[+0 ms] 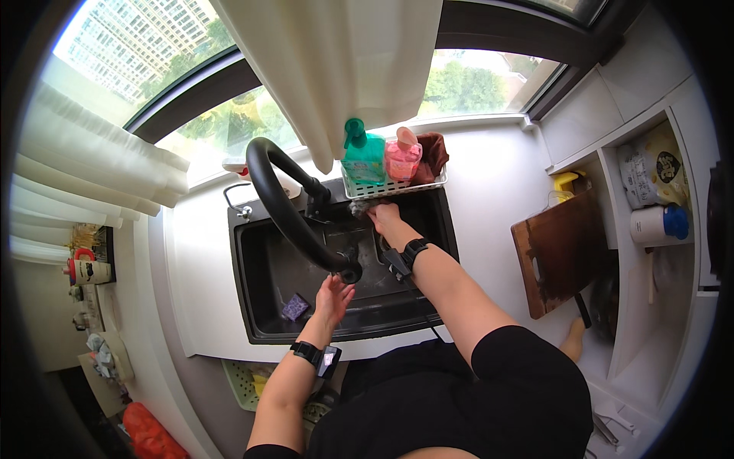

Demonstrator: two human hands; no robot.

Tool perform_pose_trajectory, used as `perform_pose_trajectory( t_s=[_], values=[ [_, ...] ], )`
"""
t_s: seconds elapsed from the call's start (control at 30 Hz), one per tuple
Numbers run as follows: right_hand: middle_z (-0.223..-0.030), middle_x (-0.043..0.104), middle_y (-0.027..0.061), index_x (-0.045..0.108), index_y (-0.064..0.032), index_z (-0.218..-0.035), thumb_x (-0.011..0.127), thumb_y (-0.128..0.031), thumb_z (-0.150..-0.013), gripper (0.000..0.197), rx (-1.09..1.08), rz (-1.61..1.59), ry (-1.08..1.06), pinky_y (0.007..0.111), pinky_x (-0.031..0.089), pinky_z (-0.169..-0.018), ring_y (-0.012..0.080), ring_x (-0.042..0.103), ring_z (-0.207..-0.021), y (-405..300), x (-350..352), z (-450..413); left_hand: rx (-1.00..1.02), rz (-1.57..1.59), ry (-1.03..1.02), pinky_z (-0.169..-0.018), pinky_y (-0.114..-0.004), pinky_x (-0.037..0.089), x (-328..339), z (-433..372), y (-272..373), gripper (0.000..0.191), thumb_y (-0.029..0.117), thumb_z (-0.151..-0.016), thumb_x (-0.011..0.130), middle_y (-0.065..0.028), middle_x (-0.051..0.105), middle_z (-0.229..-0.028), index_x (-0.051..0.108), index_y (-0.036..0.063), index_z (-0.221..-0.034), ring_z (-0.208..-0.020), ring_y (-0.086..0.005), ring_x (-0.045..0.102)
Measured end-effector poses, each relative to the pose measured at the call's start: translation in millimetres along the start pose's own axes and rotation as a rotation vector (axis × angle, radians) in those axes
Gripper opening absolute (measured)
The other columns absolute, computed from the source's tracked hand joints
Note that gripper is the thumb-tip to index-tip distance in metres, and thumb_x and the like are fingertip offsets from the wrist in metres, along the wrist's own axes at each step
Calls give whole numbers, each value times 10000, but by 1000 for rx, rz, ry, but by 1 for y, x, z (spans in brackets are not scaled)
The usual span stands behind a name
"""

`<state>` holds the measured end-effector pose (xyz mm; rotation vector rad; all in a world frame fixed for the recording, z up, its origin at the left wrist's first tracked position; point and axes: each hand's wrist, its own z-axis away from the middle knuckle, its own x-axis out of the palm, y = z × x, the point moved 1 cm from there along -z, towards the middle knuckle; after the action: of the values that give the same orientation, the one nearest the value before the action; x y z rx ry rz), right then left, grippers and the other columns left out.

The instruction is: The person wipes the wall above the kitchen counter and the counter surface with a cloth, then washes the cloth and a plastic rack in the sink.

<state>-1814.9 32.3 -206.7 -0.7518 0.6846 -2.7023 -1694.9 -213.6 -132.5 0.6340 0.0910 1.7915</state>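
My right hand (385,218) is at the back edge of the black sink (367,334), just in front of the white basket. Its fingers grip a grey scouring pad (363,206), probably steel wool. Below the spout of the black curved faucet (269,201), my left hand (334,299) is held with its fingers apart and nothing in it. A purple patterned sponge (296,307) lies on the sink floor, left of that hand. Both wrists wear black straps with small devices.
The white basket (395,190) holds a green pump bottle (364,158), a pink pump bottle (403,158) and a brown cloth (433,155). A white spray bottle (287,185) stands behind the faucet. At right, a wooden cutting board (559,252) leans by open shelves (608,172).
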Motion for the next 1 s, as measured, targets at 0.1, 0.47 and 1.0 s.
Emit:
perform_pose_trajectory(
  t_s=[0.1, 0.47, 1.0],
  values=[
    [-967, 573, 112, 493, -17, -1113, 490, 166, -762, 396, -180, 54, 129, 398, 540, -736, 265, 583, -792, -27, -56, -42, -39, 46, -16, -1056, -425, 366, -2, -22, -9, 358, 352, -972, 484, -116, 522, -1315, 535, 80, -1200, -1239, -309, 467],
    [-1118, 626, 116, 574, 28, -1150, 611, 73, -774, 381, -239, 139, 49, 314, 486, -814, 216, 611, -951, -2, -56, -60, -20, 217, -166, -1050, -393, 434, 39, -32, -20, 479, 306, -986, 504, -200, 415, -1418, 398, 33, -1365, -1291, -326, 454],
    [-1233, 549, 122, 493, -79, -1348, 607, -57, -780, 580, -1218, 1807, -574, 399, 425, -955, 304, 431, -1218, 5, -3, 76, 11, 136, -182, -1022, -344, 449, 14, -31, -26, 575, 321, -952, 566, -164, 409, -1438, 365, 75, -1432, -1281, -276, 470]
  ],
)
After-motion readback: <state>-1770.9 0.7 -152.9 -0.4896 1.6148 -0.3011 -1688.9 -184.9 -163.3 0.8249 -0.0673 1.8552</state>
